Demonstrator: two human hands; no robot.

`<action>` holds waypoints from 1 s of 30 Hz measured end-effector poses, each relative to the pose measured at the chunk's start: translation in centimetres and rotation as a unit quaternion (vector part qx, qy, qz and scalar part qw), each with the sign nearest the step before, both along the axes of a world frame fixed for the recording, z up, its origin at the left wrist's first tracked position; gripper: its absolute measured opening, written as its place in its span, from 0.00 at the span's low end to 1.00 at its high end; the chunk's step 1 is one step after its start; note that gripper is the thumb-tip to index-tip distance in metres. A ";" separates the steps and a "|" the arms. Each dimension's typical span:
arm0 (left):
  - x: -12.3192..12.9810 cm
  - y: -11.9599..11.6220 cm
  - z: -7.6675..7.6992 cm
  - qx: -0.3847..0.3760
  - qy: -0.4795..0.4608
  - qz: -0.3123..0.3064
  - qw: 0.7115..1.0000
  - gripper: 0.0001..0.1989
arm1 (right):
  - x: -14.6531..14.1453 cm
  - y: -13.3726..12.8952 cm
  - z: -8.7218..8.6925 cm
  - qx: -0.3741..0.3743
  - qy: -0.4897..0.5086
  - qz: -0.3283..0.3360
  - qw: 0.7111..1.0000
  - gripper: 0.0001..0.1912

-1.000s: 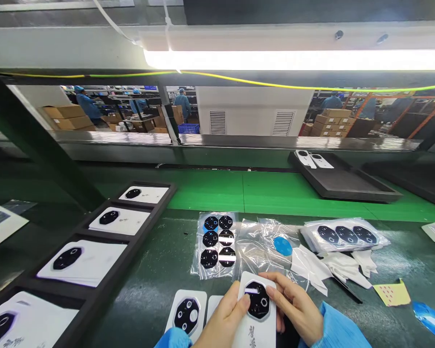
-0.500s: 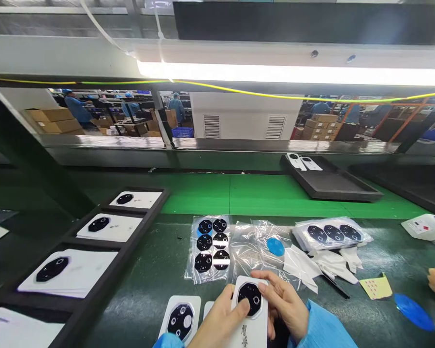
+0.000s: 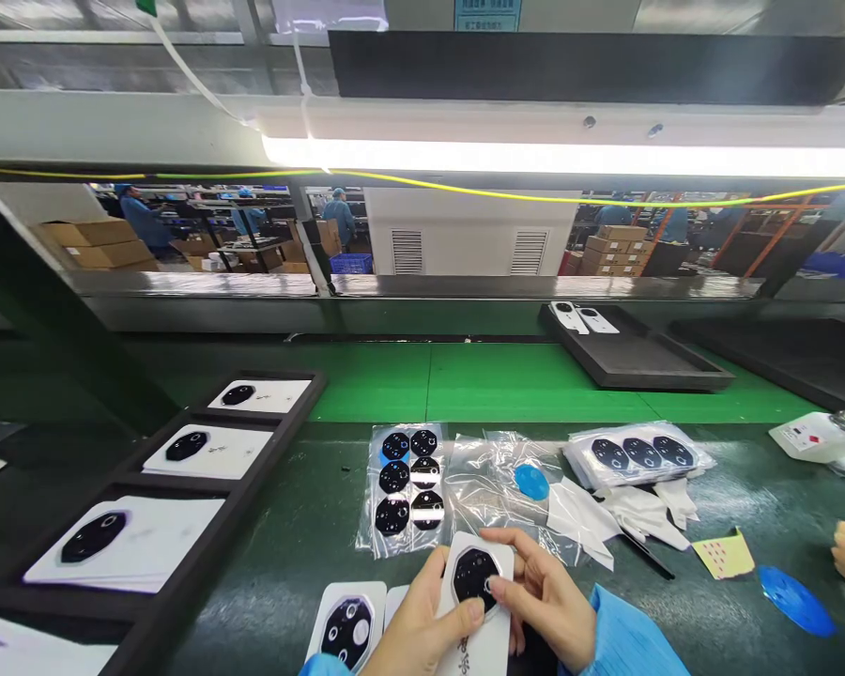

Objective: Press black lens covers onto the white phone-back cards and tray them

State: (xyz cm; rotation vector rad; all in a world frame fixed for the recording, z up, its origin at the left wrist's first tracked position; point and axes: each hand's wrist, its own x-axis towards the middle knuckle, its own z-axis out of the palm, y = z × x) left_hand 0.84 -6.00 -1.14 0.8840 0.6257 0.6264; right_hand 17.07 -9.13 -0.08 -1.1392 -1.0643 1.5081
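On the dark green surface at the front of the bench, the left hand and right hand pinch a white card by its side edges, with the right fingertips near its top. A black octagonal lens piece sits on the card. A second white card lies just left of the hands, and a clear plastic bag of black lens pieces lies just beyond them.

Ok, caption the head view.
Left hand and right hand hold a white phone back cover with a black octagonal camera panel.
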 end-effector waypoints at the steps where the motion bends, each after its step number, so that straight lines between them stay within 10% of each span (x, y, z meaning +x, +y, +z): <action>1: 0.0 0.0 0.1 0.001 0.000 -0.002 1.000 0.30 | 0.0 0.0 0.0 0.003 0.004 0.003 1.000 0.33; 30: 0.6 0.2 -2.0 -0.015 -0.048 -0.037 0.998 0.26 | 0.0 0.9 -3.2 -0.079 0.062 0.013 0.995 0.36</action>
